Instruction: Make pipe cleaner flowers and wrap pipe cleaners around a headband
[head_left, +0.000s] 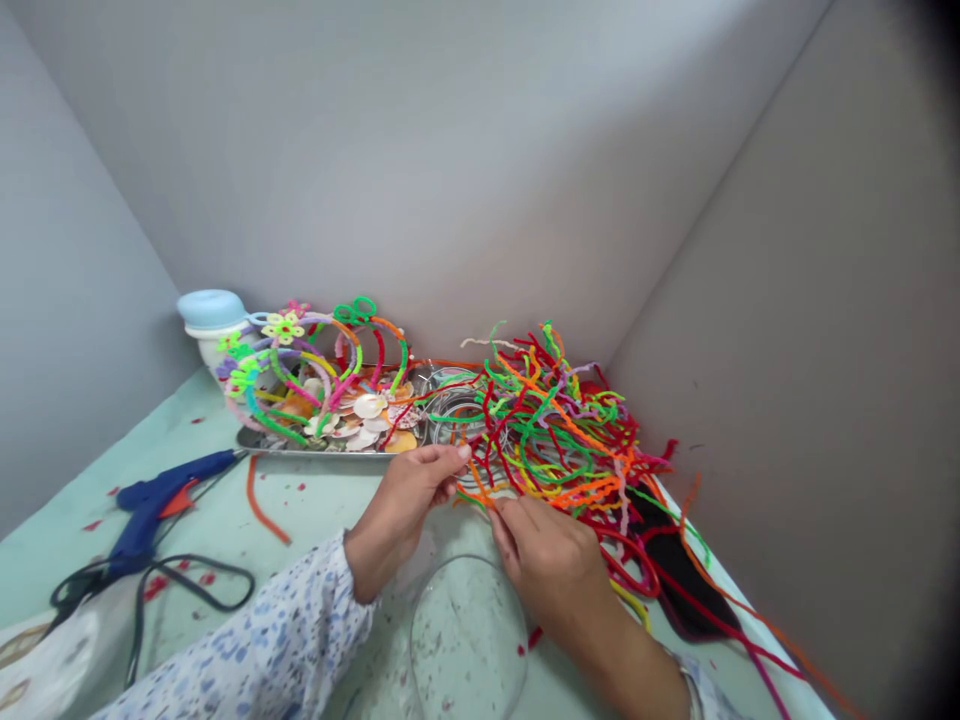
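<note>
My left hand (411,500) is closed, thumb against forefinger, on an orange pipe cleaner (477,474). My right hand (553,560) pinches the lower end of that pipe cleaner, which runs bent between the two hands. A green strand shows beside it near the right fingertips. Just beyond the hands lies a tangled heap of coloured pipe cleaners (555,420), spilling over the right end of a metal tray (322,454). Below the hands, a thin clear hoop (412,640) rests on the table.
Seashells (367,415) fill the tray's left side, with pipe-cleaner-wrapped headbands (341,340) standing over them. Behind at left is a white bottle with a blue lid (211,308). A blue glue gun (161,500) with its cord lies left; a dark phone (682,580) lies right. Walls enclose the table.
</note>
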